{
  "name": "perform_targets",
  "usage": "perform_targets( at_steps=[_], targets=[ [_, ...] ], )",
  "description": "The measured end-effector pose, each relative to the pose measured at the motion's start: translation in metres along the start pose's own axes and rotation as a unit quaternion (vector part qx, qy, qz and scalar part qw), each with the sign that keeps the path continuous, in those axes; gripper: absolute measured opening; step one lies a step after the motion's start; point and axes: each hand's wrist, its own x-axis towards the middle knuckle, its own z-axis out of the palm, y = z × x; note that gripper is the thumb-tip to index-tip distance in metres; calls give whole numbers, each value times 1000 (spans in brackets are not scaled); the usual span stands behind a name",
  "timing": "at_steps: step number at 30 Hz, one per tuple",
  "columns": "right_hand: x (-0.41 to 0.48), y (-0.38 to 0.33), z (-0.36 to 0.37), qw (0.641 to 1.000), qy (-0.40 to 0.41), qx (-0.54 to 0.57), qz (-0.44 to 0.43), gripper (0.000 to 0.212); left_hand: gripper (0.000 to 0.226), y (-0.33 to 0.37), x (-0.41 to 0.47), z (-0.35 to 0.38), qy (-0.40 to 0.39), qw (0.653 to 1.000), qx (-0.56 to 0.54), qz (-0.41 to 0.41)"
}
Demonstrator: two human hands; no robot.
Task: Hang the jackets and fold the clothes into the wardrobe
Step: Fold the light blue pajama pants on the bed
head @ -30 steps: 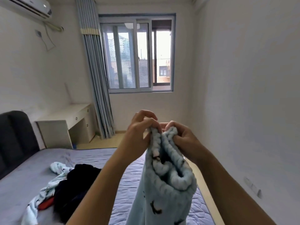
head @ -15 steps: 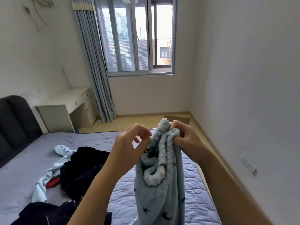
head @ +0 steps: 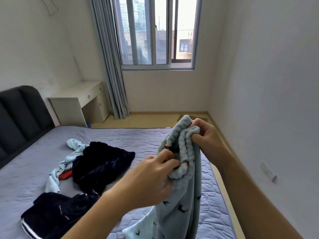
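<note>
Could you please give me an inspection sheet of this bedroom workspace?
Surface: bed, grey quilted cover.
Job's things: light blue fleece garment held up over the bed; dark navy garment, second light blue garment and white-striped dark garment lying on it.
Clutter: red item at the navy garment's edge.
Hands: left hand and right hand both grip the fleece garment's gathered band, right higher.
Cables: thin cable on the left wall.
Surroundings: window, curtain, white desk, dark headboard, wall socket.
</note>
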Motion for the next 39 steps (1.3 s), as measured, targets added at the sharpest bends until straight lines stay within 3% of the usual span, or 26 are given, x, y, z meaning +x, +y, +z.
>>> perform_targets(
  at_steps=[2, 5, 8, 10, 15, 18, 22, 28, 30, 31, 33, 35, 39],
  targets=[
    [-3, -2, -6, 1000, -2, -13, -10, 14, 41, -2, -1, -1, -41, 997, 50, -38],
    [-5, -4, -25, 997, -12, -68, -18, 31, 25, -15, -3, -16, -61, 992, 106, -14],
    [-7, -8, -41, 989, -42, -139, -19, 29, 23, -35, 0, -35, -73, 988, 134, -15],
    [-8, -15, -44, 980, -76, -175, -52, 34, 18, -50, 7, -41, -81, 986, 142, -40],
    [-9, -38, -40, 945, -139, -243, -168, 33, 17, -75, 21, -56, -34, 994, 104, -11],
    [-7, -51, -41, 888, -197, -334, -248, 39, 17, -87, 29, -66, -32, 997, 68, -16],
    [1, -66, -44, 800, -279, -463, -259, 41, 19, -97, 40, -80, -16, 999, 35, -13],
    [18, -78, -59, 690, -335, -604, -215, 22, 21, -90, 41, -96, -31, 969, 212, 122],
    [19, -84, -68, 631, -343, -666, -204, 16, 21, -97, 39, -106, -82, 949, 277, 128],
    [19, -86, -70, 620, -345, -676, -200, 15, 23, -101, 36, -110, -120, 940, 303, 105],
    [18, -89, -68, 629, -349, -660, -218, 11, 21, -107, 32, -112, -163, 927, 329, 81],
    [19, -92, -61, 650, -348, -628, -249, 9, 17, -99, 34, -107, -158, 926, 327, 101],
    [25, -96, -58, 764, -302, -517, -242, 6, 19, -81, 36, -91, -16, 967, 210, 145]
  ],
)
